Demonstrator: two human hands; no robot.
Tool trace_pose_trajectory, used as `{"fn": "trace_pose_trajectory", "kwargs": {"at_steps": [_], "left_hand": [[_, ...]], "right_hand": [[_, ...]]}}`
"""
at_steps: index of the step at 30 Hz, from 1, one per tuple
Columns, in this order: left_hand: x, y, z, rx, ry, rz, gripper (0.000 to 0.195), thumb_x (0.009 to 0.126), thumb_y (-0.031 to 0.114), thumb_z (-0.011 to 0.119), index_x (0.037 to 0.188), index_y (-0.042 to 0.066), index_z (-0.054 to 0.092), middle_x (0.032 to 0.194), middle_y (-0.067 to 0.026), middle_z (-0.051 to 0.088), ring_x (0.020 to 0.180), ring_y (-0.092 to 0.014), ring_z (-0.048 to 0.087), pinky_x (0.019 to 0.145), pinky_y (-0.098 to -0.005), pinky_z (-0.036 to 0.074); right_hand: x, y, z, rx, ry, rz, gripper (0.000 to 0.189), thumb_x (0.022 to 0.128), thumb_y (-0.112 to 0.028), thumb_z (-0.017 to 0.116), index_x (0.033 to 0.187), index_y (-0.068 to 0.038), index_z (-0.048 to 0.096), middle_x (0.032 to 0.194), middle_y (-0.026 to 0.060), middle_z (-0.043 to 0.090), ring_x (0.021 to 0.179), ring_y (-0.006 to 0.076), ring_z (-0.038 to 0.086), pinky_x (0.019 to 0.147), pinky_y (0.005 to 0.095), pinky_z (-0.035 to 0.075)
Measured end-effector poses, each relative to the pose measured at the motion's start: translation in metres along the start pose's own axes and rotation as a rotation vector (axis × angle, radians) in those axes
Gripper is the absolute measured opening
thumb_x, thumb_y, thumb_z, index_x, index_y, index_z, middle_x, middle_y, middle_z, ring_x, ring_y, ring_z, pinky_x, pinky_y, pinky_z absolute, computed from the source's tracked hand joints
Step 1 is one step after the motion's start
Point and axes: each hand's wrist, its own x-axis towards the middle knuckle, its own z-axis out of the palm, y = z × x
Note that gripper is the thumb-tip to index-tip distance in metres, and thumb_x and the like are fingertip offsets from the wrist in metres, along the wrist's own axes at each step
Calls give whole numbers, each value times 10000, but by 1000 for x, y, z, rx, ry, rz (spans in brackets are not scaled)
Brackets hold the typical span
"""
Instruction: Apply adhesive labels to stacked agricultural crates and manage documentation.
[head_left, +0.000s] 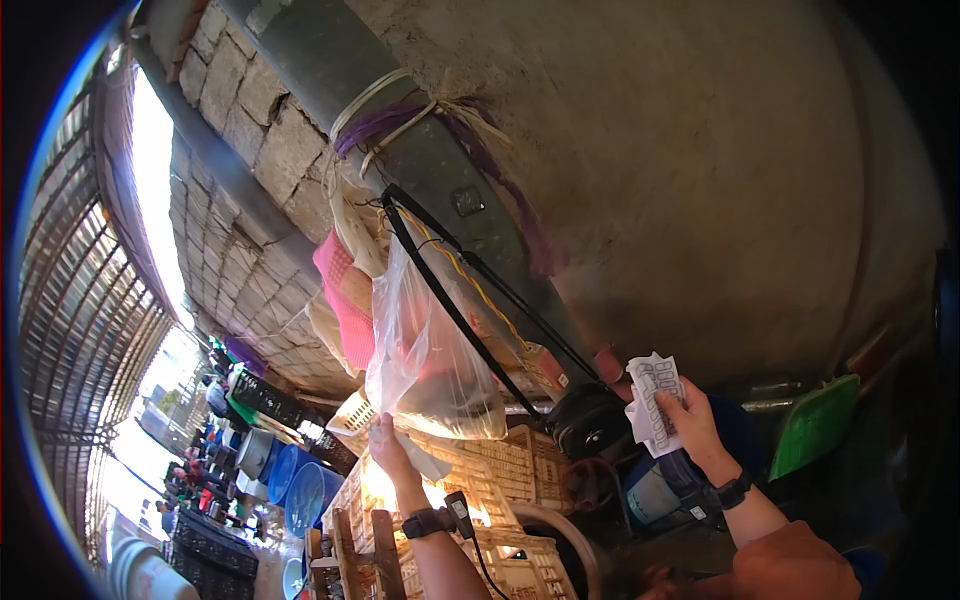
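My left hand (395, 456) is raised to the lower side of a clear plastic bag (420, 360) that hangs from a post. A white piece of paper (426, 459) sticks out of its grip; whether the fingers also pinch the bag's edge I cannot tell. Off to the right, my right hand (694, 421) holds a small bundle of white paper slips (651, 405) that bear print. Both wrists wear black bands. Inside the bag the contents show only dimly, dark towards the bottom.
A green metal post (442, 157) carries ropes, a black strap (450, 300) and a pink mesh bag (349, 300). Stacked plastic crates (517, 465) stand below, with a black cable (480, 559) near my left wrist. Blue tubs (309, 495) and a green scoop-like item (814, 427) flank them.
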Motion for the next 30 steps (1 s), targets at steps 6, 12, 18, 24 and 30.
{"fn": "trace_pose_trajectory", "kwargs": {"at_steps": [6, 12, 18, 24, 30], "left_hand": [[-3, 9, -11, -6, -38, -39, 315, 809, 236, 616, 1008, 5, 538, 766, -39, 534, 597, -120, 495, 551, -256, 424], [-17, 5, -11, 7, -111, -57, 228, 807, 195, 619, 948, 34, 541, 744, -17, 530, 565, -98, 491, 498, -225, 401], [-36, 3, -10, 72, -198, -67, 284, 802, 240, 635, 973, 32, 544, 739, -27, 561, 563, -95, 505, 503, -225, 403], [-58, 40, 0, 653, -218, 342, 296, 793, 268, 622, 969, 35, 573, 803, -97, 601, 708, -223, 567, 648, -325, 439], [-64, 122, 91, 703, -61, 595, 324, 798, 398, 583, 928, 102, 596, 763, -209, 609, 731, -357, 597, 641, -422, 440]], "right_hand": [[-2, 7, 15, -5, -115, 33, 253, 875, -129, 529, 1087, 9, 539, 939, 28, 602, 825, 64, 535, 742, 219, 440], [0, 8, 31, -29, -213, -4, 276, 883, -122, 507, 1129, 0, 524, 972, 19, 588, 840, 71, 529, 763, 226, 432], [12, 20, 24, -294, -151, -221, 266, 873, -108, 502, 1111, 6, 529, 960, 22, 588, 843, 75, 522, 757, 226, 427], [46, -80, 78, 220, -333, -199, 225, 870, -102, 551, 1076, -13, 558, 936, 3, 592, 816, 62, 530, 728, 222, 432], [75, -132, 183, 445, -119, -719, 190, 849, -12, 546, 1038, -20, 529, 910, 29, 601, 764, 67, 549, 655, 224, 460]]}}
